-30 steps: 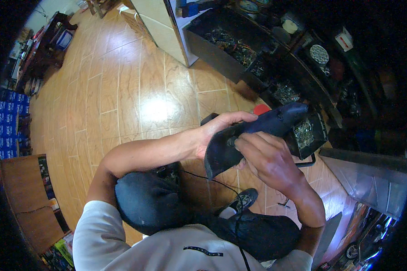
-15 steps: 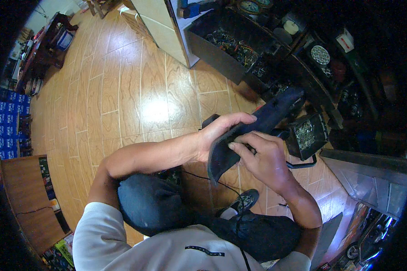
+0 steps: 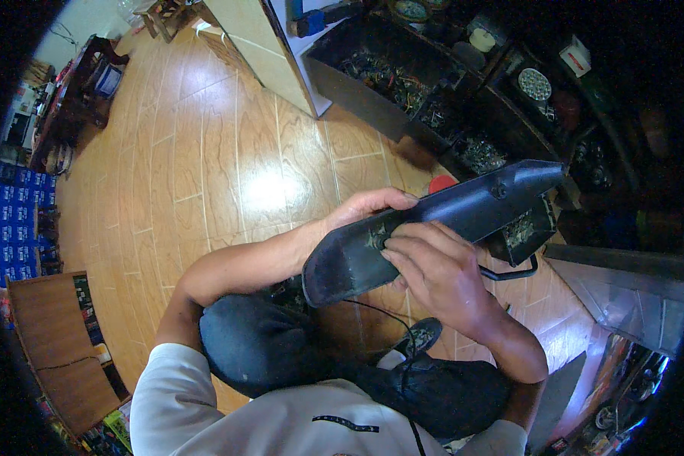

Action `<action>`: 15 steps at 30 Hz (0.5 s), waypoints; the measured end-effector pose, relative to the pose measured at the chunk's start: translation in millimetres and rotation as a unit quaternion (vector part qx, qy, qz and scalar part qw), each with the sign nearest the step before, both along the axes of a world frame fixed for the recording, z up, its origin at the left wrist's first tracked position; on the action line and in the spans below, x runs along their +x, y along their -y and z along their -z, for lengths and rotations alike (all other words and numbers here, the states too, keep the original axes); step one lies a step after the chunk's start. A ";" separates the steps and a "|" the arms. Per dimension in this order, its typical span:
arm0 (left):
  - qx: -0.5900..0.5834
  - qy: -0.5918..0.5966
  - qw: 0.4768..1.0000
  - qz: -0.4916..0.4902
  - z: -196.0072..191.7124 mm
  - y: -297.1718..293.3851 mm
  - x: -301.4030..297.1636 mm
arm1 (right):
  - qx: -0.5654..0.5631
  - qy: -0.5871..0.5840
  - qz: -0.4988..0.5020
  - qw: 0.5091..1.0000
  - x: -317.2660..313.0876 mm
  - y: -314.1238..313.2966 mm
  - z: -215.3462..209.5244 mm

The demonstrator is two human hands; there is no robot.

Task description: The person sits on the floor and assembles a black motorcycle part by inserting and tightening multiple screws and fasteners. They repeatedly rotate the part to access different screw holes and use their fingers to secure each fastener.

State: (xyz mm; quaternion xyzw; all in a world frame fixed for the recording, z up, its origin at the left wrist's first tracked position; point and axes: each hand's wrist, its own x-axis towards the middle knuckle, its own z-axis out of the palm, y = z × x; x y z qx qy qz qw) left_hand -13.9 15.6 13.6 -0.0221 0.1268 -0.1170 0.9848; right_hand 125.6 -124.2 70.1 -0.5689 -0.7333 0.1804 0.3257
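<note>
Evidently, the left hand (image 3: 361,211) grips the black panel (image 3: 463,204) by its upper edge, above the floor (image 3: 197,152); the right hand (image 3: 442,267) bunches its fingers at a round fitting (image 3: 376,240), any pinch unclear. Hard one-sided pressure could twist the panel loose.

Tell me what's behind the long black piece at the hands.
Past the long black piece, a dark tray of small shiny bits and a red object show partly. The tray's remainder and most fingers of the left hand are covered.
</note>
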 end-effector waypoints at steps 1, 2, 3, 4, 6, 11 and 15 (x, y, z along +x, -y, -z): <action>0.007 -0.002 1.000 -0.002 0.2 0.2 1.2 | -0.016 -0.005 0.008 1.000 -0.5 -0.1 0.1; 0.014 -0.005 1.000 -0.005 0.8 0.4 2.4 | -0.025 -0.008 0.019 0.999 -0.7 0.4 -0.2; 0.020 -0.007 1.000 -0.009 1.4 0.1 2.5 | -0.039 -0.010 0.019 0.999 0.0 -0.1 -0.1; 0.040 -0.020 0.999 -0.015 2.1 0.0 2.2 | -0.018 0.013 0.011 1.000 -0.2 0.1 0.1; 0.079 -0.043 0.996 -0.022 3.6 -0.1 1.9 | 0.012 0.060 -0.017 0.998 5.8 -0.5 -1.0; 0.086 -0.036 0.996 0.003 1.7 2.5 10.1 | 0.000 0.039 -0.036 0.999 15.0 -3.8 -1.4; 0.092 -0.084 0.992 0.008 -5.9 7.0 8.1 | -0.025 0.018 -0.054 0.998 18.0 -9.2 1.2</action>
